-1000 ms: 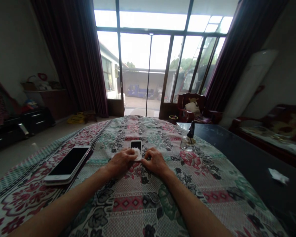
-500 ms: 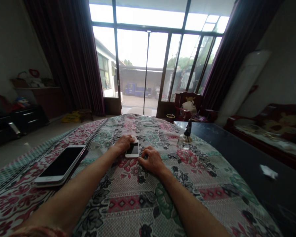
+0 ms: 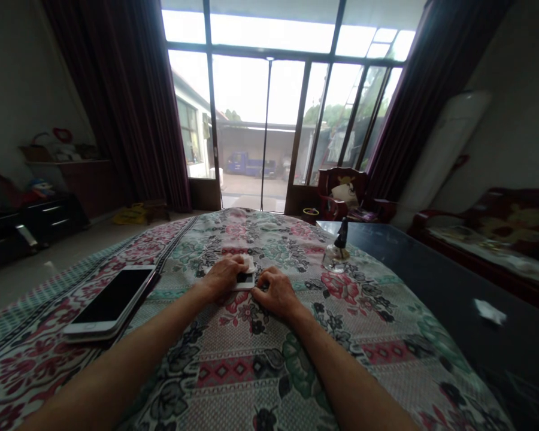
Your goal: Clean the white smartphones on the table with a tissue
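Note:
A small white phone [image 3: 245, 280] lies flat on the flowered cloth [image 3: 260, 359] in front of me. My left hand [image 3: 222, 276] rests on it with its fingers closed over a white wad of tissue [image 3: 250, 263], which presses on the phone's screen. My right hand [image 3: 276, 293] lies on the cloth just right of the phone, fingers curled, its fingertips at the phone's lower right corner.
A larger white phone [image 3: 112, 302] lies on a dark case at the left. A small glass bottle with a dark top [image 3: 336, 251] stands at the right. A crumpled tissue [image 3: 488, 311] lies on the dark table [image 3: 453, 293]. Glass doors, curtains and armchairs are beyond.
My left hand with the tissue went up to the phone's far end and has come back down over the screen. My right hand has stayed at the phone's corner.

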A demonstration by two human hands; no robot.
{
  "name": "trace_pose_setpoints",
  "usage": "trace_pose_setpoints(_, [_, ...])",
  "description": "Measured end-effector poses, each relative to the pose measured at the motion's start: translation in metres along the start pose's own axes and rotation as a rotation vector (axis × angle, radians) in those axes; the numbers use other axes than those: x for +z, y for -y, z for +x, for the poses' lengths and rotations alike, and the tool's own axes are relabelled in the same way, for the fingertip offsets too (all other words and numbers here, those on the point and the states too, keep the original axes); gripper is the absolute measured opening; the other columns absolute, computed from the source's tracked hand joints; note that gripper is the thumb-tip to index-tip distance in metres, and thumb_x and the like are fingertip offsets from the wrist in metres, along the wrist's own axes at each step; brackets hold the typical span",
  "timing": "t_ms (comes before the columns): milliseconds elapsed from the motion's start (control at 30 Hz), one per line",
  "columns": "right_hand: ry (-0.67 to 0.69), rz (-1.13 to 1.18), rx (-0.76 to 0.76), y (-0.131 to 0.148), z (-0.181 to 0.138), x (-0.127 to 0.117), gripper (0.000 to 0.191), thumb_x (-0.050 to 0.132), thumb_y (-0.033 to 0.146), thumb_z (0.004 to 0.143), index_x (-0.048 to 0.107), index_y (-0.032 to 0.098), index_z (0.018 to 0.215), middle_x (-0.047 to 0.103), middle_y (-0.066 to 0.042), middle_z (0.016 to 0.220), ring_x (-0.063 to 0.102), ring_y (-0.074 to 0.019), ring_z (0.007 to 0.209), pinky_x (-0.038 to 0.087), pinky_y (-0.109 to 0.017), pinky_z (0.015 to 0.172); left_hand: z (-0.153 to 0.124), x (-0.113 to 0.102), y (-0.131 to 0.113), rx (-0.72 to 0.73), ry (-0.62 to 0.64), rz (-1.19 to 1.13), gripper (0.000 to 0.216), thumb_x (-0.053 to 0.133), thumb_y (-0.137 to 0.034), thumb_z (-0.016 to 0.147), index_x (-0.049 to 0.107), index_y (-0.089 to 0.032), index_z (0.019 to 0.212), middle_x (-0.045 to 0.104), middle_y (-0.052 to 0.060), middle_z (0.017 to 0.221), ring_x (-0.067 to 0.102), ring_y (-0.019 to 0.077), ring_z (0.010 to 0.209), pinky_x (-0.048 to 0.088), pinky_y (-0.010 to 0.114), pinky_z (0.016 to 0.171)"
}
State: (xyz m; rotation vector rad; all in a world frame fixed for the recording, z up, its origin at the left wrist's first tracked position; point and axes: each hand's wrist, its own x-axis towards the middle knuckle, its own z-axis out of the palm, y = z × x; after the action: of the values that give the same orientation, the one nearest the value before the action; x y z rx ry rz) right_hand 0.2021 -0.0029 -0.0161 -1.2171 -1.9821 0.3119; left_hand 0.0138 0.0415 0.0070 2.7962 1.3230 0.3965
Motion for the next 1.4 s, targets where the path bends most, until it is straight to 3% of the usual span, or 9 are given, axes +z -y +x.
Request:
trace_pose_setpoints(233, [-0.001, -0.009, 0.007, -0.002, 0.0, 0.001, 0.009, 0.069, 0.021, 0.07, 0.062, 0.018, 0.066, 0.061, -0.004, 0.083, 0.057, -0.016, 0.08, 0.045, -0.029, 0.078, -0.034, -0.006, -0.008, 0.132, -0.001, 0.022, 0.027, 0.046, -0.013, 0.087, 0.069, -0.024, 0.096, 0.064, 0.005, 0.102, 0.055, 0.0187, 0.094, 0.044, 0.03, 0.084])
trace_pose_setpoints(367, [0.007, -0.015, 0.006, -0.002, 0.0, 0.002, 0.008, 0.068, 0.019, 0.069, 0.062, 0.018, 0.065, 0.061, -0.004, 0.083, 0.058, -0.0164, 0.081, 0.045, -0.029, 0.079, -0.036, -0.008, -0.011, 0.177, 0.016, -0.001, 0.025, 0.047, -0.015, 0.088, 0.07, -0.024, 0.095, 0.064, 0.005, 0.1, 0.056, 0.0181, 0.093, 0.044, 0.029, 0.083])
trace_pose_setpoints(800, [0.004, -0.017, 0.019, -0.001, 0.002, 0.001, 0.008, 0.067, 0.018, 0.069, 0.061, 0.019, 0.064, 0.061, -0.004, 0.083, 0.057, -0.0163, 0.082, 0.045, -0.029, 0.08, 0.037, -0.005, 0.0, -0.071, 0.067, 0.07, 0.033, 0.046, -0.004, 0.077, 0.073, -0.016, 0.09, 0.066, 0.012, 0.099, 0.058, 0.0229, 0.092, 0.042, 0.031, 0.079])
trace_pose_setpoints(1000, [-0.009, -0.013, 0.008, -0.002, 0.002, 0.001, 0.01, 0.067, 0.02, 0.071, 0.061, 0.019, 0.063, 0.061, -0.004, 0.084, 0.057, -0.0162, 0.082, 0.045, -0.029, 0.081, 0.053, -0.005, -0.002, -0.201, 0.048, 0.079, 0.033, 0.044, -0.004, 0.077, 0.073, -0.014, 0.089, 0.067, 0.016, 0.1, 0.061, 0.0272, 0.089, 0.043, 0.034, 0.072])
trace_pose_setpoints(1133, [-0.006, -0.012, 0.002, -0.001, 0.002, 0.001, 0.007, 0.066, 0.018, 0.07, 0.062, 0.019, 0.064, 0.061, -0.004, 0.085, 0.057, -0.0157, 0.082, 0.044, -0.028, 0.082, 0.043, -0.005, -0.01, -0.177, 0.039, 0.091, 0.035, 0.045, -0.003, 0.078, 0.073, -0.017, 0.093, 0.066, 0.013, 0.102, 0.059, 0.0257, 0.096, 0.044, 0.033, 0.078])
trace_pose_setpoints(1400, [0.017, -0.039, 0.001, -0.003, 0.003, 0.0, 0.014, 0.055, 0.006, 0.068, 0.06, 0.018, 0.063, 0.06, -0.004, 0.08, 0.056, -0.0152, 0.08, 0.045, -0.027, 0.079, 0.003, 0.005, -0.023, 0.054, -0.021, 0.116, 0.021, 0.056, -0.016, 0.083, 0.068, -0.024, 0.099, 0.063, 0.005, 0.102, 0.053, 0.0214, 0.103, 0.045, 0.03, 0.085])
